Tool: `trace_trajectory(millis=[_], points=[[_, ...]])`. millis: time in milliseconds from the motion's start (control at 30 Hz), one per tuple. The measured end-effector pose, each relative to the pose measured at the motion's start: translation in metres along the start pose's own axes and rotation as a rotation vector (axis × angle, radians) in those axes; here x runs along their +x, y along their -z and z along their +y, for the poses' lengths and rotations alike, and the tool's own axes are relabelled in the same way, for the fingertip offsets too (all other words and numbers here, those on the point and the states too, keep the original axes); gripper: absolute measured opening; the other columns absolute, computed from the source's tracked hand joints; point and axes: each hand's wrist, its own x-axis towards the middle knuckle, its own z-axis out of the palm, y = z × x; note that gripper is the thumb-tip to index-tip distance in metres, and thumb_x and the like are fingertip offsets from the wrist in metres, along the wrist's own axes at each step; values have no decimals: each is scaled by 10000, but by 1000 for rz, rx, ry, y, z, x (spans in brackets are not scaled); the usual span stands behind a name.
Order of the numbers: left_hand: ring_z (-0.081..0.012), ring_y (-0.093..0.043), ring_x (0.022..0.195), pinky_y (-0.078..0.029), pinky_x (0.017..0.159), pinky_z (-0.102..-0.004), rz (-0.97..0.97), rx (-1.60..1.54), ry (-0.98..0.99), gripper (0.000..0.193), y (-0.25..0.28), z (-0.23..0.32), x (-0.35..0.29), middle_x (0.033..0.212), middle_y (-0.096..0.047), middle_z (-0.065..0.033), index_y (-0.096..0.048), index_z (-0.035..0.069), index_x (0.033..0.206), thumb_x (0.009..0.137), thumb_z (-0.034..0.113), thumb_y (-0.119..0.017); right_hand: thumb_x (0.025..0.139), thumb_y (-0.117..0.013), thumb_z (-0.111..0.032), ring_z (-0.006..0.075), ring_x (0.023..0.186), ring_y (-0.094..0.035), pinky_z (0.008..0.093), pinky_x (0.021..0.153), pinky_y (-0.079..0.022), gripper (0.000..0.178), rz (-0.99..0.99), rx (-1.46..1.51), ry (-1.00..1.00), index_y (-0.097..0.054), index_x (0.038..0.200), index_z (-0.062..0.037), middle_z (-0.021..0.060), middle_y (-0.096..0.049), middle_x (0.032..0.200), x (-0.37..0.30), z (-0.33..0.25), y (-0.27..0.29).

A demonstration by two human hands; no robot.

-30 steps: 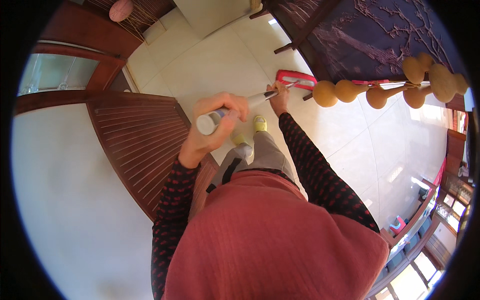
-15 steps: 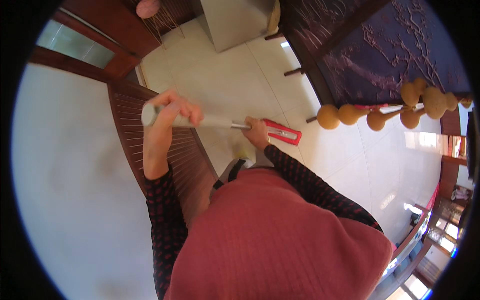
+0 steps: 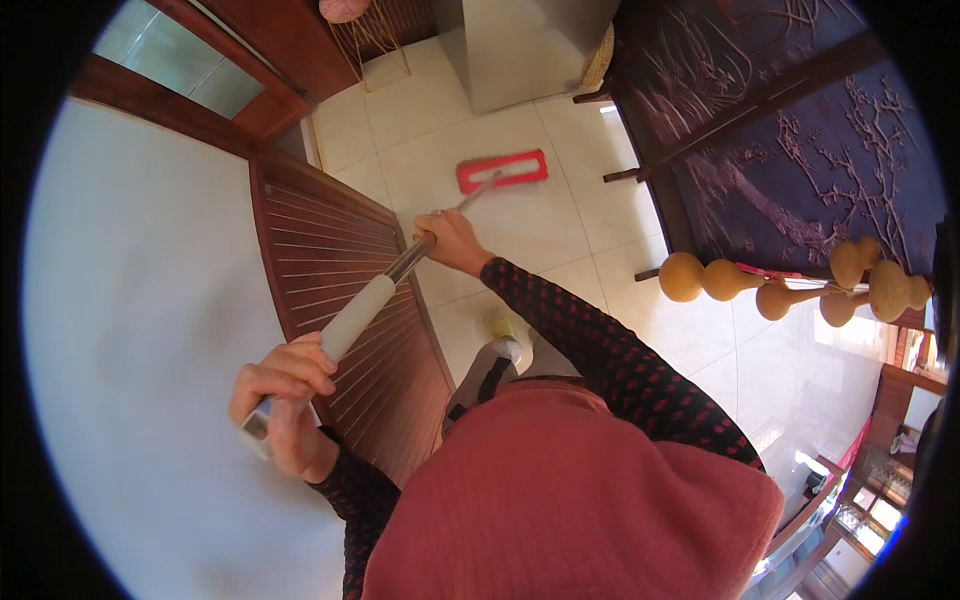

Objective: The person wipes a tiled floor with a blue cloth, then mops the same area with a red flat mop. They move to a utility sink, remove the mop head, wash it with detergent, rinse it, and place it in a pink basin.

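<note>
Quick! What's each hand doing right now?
Left hand: closed on the pale grey handle of a flat, red-headed mop.
Right hand: closed on its silver metal pole.

Right hand (image 3: 455, 243) hides some mop handle (image 3: 358, 318) — pink ball (image 3: 345, 9) cropped.

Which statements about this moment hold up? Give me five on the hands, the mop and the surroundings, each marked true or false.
1. The left hand grips the mop near its upper end. True.
2. The right hand hangs free. False: it grips the mop too, nearer the mop head.
3. The mop head has a blue rim. False: red.
4. The gourds are right of the mop head in the picture. True.
5. The dark panel bears branch shapes. True.
</note>
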Motion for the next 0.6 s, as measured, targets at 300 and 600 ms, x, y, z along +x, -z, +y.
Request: trace_trajectory(millis=[300,600], points=[[-303,-607,789,-452,949,-559,312,183,112,152,-13,-89,-11,726,-599,-176,-474,30,790,876,150,-440,751,-611,-64,374,724,-626,489,645,-479,57,-320,-25,19,-589,792,-96,147,-644,734,56,79,-60],[-276,-638,816,-468,948,-551,190,43,99,81,-58,-168,4,807,-660,-173,-500,22,845,895,83,-484,771,-698,-171,375,708,-562,475,646,-430,233,-35,-24,60,-499,726,-59,145,-554,691,64,180,-29]])
